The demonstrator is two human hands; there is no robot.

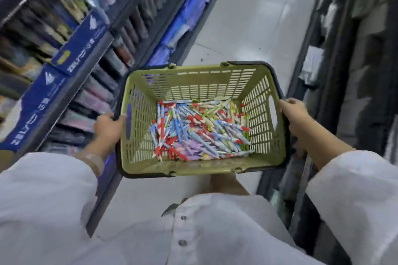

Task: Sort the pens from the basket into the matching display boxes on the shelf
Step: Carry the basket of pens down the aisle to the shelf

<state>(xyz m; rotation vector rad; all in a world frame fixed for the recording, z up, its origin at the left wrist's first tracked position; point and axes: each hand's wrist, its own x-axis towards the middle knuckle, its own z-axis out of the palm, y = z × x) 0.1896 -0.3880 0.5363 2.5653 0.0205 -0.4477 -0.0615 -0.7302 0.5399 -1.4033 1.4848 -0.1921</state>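
Observation:
An olive-green plastic basket (193, 80) with a dark rim hangs in front of me over the aisle floor. A loose heap of pens (198, 131) in blue, red, yellow and purple covers its bottom. My left hand (107, 128) grips the basket's left rim, fingers curled over the edge. My right hand (294, 114) grips the right rim the same way. The shelf (90, 54) with rows of pen display boxes runs along my left; the boxes are blurred.
Blue price-strip boxes (71, 49) line the shelf fronts on the left. A dark shelving unit (344, 71) stands on the right. A narrow strip of pale tiled floor (258, 17) runs between them. My white sleeves and shirt fill the lower frame.

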